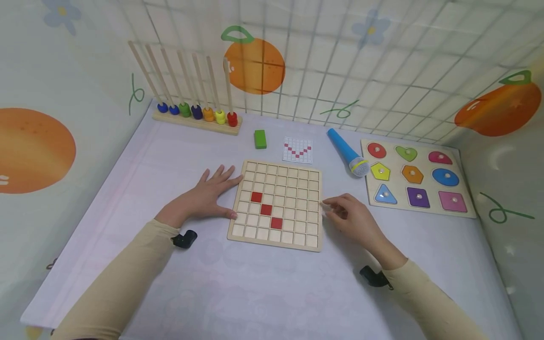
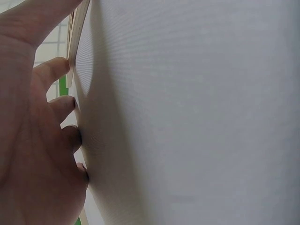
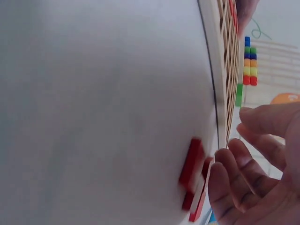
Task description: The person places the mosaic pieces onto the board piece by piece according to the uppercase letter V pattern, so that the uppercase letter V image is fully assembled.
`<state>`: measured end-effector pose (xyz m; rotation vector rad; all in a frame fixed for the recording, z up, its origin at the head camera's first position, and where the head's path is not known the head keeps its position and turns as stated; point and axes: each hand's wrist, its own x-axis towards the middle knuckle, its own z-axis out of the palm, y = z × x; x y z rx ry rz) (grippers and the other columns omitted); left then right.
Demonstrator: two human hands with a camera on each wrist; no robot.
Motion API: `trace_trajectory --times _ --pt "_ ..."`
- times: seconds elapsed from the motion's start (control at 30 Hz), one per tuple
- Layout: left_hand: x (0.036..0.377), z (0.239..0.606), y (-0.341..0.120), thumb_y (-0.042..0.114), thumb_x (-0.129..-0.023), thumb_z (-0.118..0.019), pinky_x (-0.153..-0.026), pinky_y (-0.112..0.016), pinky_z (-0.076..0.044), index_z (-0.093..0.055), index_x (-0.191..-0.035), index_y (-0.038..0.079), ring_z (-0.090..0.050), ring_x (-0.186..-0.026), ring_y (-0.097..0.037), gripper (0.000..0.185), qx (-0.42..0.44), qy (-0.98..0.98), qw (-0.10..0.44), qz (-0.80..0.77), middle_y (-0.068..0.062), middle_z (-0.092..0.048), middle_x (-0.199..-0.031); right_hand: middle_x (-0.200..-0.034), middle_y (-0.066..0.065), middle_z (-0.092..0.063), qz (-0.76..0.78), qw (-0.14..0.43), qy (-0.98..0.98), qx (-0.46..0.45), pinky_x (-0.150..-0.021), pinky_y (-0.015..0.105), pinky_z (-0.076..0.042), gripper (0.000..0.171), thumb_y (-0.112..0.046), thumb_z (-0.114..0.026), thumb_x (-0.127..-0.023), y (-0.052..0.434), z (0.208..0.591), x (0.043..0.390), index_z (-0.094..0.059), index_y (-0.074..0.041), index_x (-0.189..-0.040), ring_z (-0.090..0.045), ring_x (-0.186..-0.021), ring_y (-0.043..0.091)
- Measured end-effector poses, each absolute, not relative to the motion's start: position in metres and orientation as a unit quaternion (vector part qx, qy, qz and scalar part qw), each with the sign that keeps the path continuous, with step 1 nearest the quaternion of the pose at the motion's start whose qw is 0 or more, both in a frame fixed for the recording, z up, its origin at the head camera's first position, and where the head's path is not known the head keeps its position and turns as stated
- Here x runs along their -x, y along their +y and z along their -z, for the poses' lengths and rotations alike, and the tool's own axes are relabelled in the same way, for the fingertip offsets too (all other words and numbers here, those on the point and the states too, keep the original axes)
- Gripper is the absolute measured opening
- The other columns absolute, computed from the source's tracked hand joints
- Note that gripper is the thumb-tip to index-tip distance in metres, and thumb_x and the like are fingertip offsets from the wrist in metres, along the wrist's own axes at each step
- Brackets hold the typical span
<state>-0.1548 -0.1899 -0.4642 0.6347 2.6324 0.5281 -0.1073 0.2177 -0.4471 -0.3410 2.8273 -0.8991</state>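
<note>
A wooden grid board point(image 1: 298, 193) lies flat on the table, with three red squares point(image 1: 266, 209) in a diagonal line. My left hand point(image 1: 205, 194) rests at the board's left side with spread fingers, thumb and a fingertip touching its rim. At the right edge is my right hand point(image 1: 356, 221), its fingers loosely bent. In the right wrist view, nothing shows between the thumb and fingers. Several red pieces point(image 3: 191, 166), partly blurred, appear beside those fingers; in the head view the hand hides them. Behind the board lies a card point(image 1: 298, 150) printed with a red V of squares.
A green block point(image 1: 260, 139) lies left of the card. The peg rack point(image 1: 197, 123) with coloured beads stands at the back left. To the right are a blue toy microphone point(image 1: 345, 150) and a shape puzzle board point(image 1: 397, 171). A patterned cloth wall borders the table.
</note>
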Motion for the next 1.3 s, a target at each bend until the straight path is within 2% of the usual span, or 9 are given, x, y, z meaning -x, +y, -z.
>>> trace_trajectory --times 0.23,0.5,0.9,1.1,1.3 --pt "0.155 0.465 -0.190 0.070 -0.077 -0.075 -0.123 -0.055 0.012 -0.020 -0.164 0.027 0.010 -0.156 -0.031 0.112 -0.228 0.937 0.190 -0.185 -0.005 -0.001 -0.172 -0.115 0.011 -0.063 0.277 0.079 0.954 0.081 -0.083 0.043 -0.058 0.034 -0.015 -0.074 -0.094 0.233 0.447 0.111 -0.070 -0.008 -0.127 -0.063 -0.096 0.026" --pt "0.155 0.464 -0.189 0.069 -0.077 -0.076 -0.123 -0.055 0.012 -0.020 -0.164 0.026 0.011 -0.156 -0.031 0.112 -0.225 0.937 0.194 -0.187 -0.006 -0.001 -0.172 -0.115 0.014 -0.062 0.256 0.085 0.961 0.060 -0.070 0.033 -0.056 0.036 -0.015 -0.075 -0.093 0.241 0.449 0.116 -0.069 -0.007 -0.127 -0.058 -0.092 0.028" --pt "0.155 0.464 -0.190 0.069 -0.077 -0.076 -0.123 -0.056 0.012 -0.021 -0.164 0.025 0.011 -0.156 -0.031 0.112 -0.224 0.936 0.194 -0.188 -0.007 -0.001 -0.172 -0.114 0.012 -0.064 0.252 0.103 0.958 0.086 -0.083 0.043 -0.058 0.038 -0.012 -0.076 -0.092 0.234 0.451 0.118 -0.070 -0.009 -0.129 -0.059 -0.098 0.028" --pt "0.155 0.464 -0.190 0.069 -0.077 -0.077 -0.123 -0.055 0.012 -0.021 -0.164 0.025 0.010 -0.156 -0.032 0.113 -0.223 0.937 0.194 -0.188 -0.007 -0.001 -0.172 -0.111 0.013 -0.064 0.243 0.104 0.961 0.083 -0.081 0.043 -0.058 0.037 -0.013 -0.077 -0.091 0.231 0.450 0.118 -0.071 -0.007 -0.127 -0.058 -0.096 0.028" --pt "0.155 0.464 -0.190 0.068 -0.077 -0.077 -0.123 -0.055 0.012 -0.021 -0.164 0.025 0.010 -0.156 -0.031 0.112 -0.223 0.937 0.195 -0.187 -0.007 -0.001 -0.172 -0.105 0.010 -0.064 0.246 0.100 0.960 0.088 -0.080 0.043 -0.058 0.033 -0.011 -0.077 -0.091 0.232 0.451 0.119 -0.072 -0.011 -0.123 -0.059 -0.094 0.027"
